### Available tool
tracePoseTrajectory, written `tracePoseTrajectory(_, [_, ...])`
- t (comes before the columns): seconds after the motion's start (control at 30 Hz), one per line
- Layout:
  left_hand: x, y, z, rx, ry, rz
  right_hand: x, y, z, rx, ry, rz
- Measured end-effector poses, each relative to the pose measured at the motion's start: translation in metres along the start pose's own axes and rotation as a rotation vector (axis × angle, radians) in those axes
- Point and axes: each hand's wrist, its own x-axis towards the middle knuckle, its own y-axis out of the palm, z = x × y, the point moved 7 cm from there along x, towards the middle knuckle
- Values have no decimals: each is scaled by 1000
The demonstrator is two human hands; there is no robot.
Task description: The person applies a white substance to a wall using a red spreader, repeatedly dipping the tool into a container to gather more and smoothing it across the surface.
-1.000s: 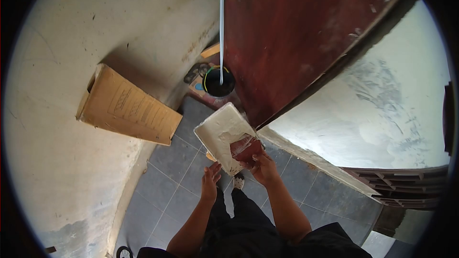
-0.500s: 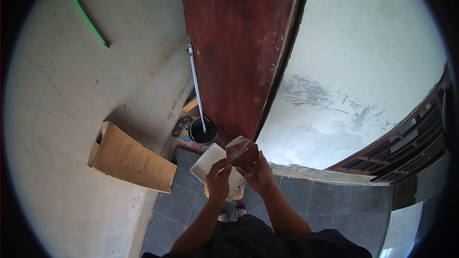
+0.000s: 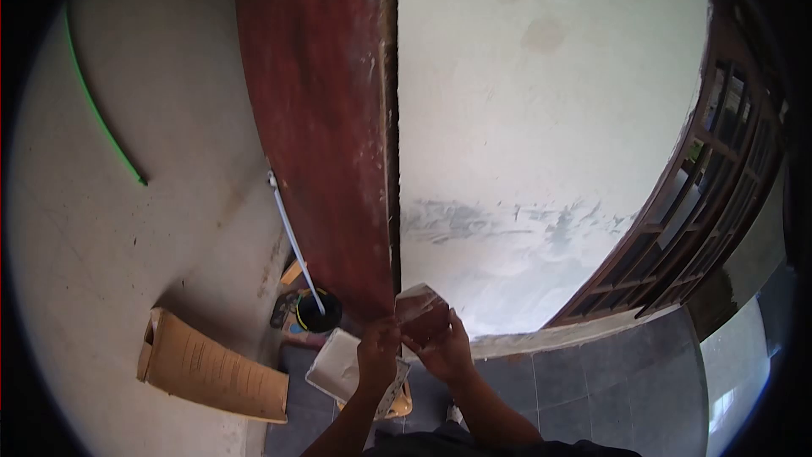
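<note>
A reddish-brown sheet of sandpaper [image 3: 423,315], streaked with pale dust, is held up between my two hands in front of the door's lower edge. My left hand [image 3: 378,357] has its fingers pinched at the sheet's left edge. My right hand [image 3: 448,354] grips the lower right side, thumb upward along the edge. Below and behind my left hand is a white rectangular tub [image 3: 337,366] with pale material in it, partly covered by that hand.
A dark red door [image 3: 326,101] meets a whitish wall with grey smears [image 3: 541,118]. At left stand a cardboard box [image 3: 211,372] and a black bucket [image 3: 320,313] with a pale pole [image 3: 292,237] in it. A green hose [image 3: 101,123] hangs left; barred windows [image 3: 677,195] are right.
My view has swung right and upward, so the door, bucket and box now sit farther left and lower. Both hands keep their hold on the sandpaper.
</note>
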Motion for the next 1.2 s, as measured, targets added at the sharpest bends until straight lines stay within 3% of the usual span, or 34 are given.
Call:
tracePoseTrajectory(0.03, [7, 10, -10, 80, 116, -20, 0, 3, 15, -18, 13, -7])
tracePoseTrajectory(0.17, [51, 59, -35, 34, -70, 40, 20, 7, 91, -60, -54, 7])
tracePoseTrajectory(0.23, [92, 80, -57, -46, 80, 40, 31, 34, 145, -95, -91, 9])
tracePoseTrajectory(0.37, [163, 98, -201, 250, 788, -146, 55, 122, 260, -247, -231, 394])
tracePoseTrajectory(0.53, [207, 135, -374, 480, 1384, -320, 48, 266, 378, -365, -491, 529])
tracePoseTrajectory(0.6, [224, 149, -419, 507, 1524, -351, 38, 316, 412, -366, -609, 587])
tracePoseTrajectory(0.67, [226, 172, -446, 757, 1717, -368, 29, 358, 439, -355, -742, 587])
tracePoseTrajectory(0.83, [245, 205, -454, 871, 1839, -216, 11, 439, 489, -464, -1139, 596])
tracePoseTrajectory(0.9, [250, 213, -442, 892, 1920, -203, 14, 463, 508, -469, -1246, 507])
tracePoseTrajectory(0.97, [248, 211, -444, 863, 1935, -222, 9, 488, 526, -910, -1724, 300])
tracePoseTrajectory(1.0, [247, 208, -446, 842, 1898, -249, 19, 495, 532, -915, -1731, 298])
tracePoseTrajectory(1.07, [248, 207, -449, 821, 1864, -277, 13, 510, 519, -1184, -2315, 203])
tracePoseTrajectory(1.1, [249, 208, -448, 840, 1862, -277, 21, 513, 524, -1182, -2317, 202])
tracePoseTrajectory(1.17, [251, 208, -446, 864, 1865, -275, 32, 519, 518, -1433, -2584, -57])
tracePoseTrajectory(1.2, [252, 208, -445, 861, 1859, -247, 39, 521, 522, -1452, -2586, -84])
